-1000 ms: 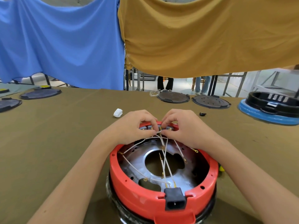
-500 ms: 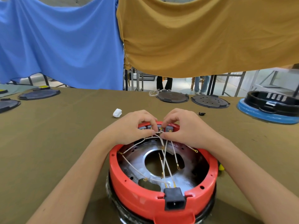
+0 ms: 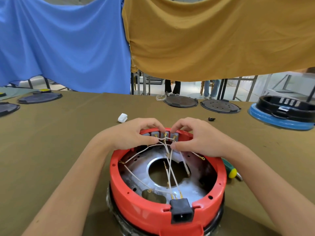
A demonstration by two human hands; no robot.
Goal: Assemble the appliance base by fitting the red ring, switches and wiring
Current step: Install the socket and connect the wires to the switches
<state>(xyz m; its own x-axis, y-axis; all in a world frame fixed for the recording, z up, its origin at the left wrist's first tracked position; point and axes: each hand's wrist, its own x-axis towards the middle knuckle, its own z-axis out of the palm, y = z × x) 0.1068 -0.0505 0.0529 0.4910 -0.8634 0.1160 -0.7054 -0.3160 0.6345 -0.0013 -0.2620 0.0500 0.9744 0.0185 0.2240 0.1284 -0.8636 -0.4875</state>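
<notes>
Head view shows the red ring [image 3: 167, 198] seated on the appliance base near the bottom centre of the table [image 3: 51, 142], with its black power socket [image 3: 181, 212] at 6 o'clock and a grey switch block [image 3: 163, 134] at 12 o'clock. White wires [image 3: 170, 167] cross the metal plate [image 3: 141, 169] inside the ring, several ending in brass terminals at the switch block.

The likeliest trouble, as I judge it: a terminal pushed on crooked could bend its brass tab or sit loose, and with the wires crossing so closely, one could be led to the wrong tab. A hard pull might also drag a fitted lead off the socket end at 6 o'clock.

Both hands work at 12 o'clock. The left hand [image 3: 134, 135] arches over the rim, fingers curled, thumb and fingertips pinching a wire by the left terminals. The right hand [image 3: 201, 137] mirrors it, fingers curled down onto the block, thumb closing on a wire below it. Both forearms reach in from the bottom corners.

Outward, a green-and-yellow screwdriver [image 3: 230, 169] lies at 3 o'clock just beside the ring, a white scrap [image 3: 122, 117] at 11 o'clock, and dark lids [image 3: 180, 101] farther off.
</notes>
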